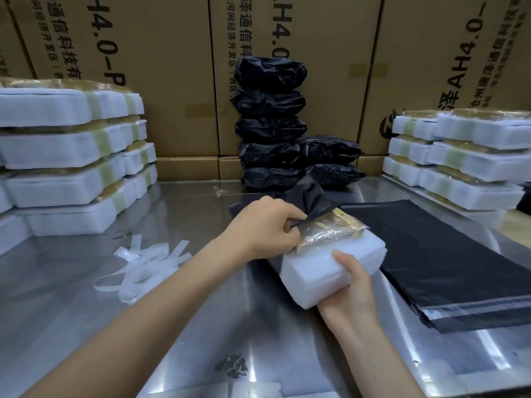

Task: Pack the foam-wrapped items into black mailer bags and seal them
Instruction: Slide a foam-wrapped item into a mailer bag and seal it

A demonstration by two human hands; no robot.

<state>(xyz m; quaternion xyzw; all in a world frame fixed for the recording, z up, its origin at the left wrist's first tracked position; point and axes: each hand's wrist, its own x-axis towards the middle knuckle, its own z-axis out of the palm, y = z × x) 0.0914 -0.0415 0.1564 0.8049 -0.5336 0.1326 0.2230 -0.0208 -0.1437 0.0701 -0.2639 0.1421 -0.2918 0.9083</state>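
Note:
A white foam-wrapped item point(321, 268) with a clear-wrapped golden top lies tilted at the middle of the steel table point(86, 297). My right hand point(352, 285) grips its near end. My left hand point(267, 225) pinches the edge of a black mailer bag point(310, 196) at the item's far end. The bag's mouth covers only the far tip of the item. A flat stack of unused black mailer bags point(448, 254) lies to the right.
Packed black bags point(270, 122) are stacked against cardboard boxes point(161, 81) at the back. Piles of foam-wrapped items stand at the left point(66, 156) and at the right point(459, 156). Peeled white strips point(149, 265) lie on the table to the left.

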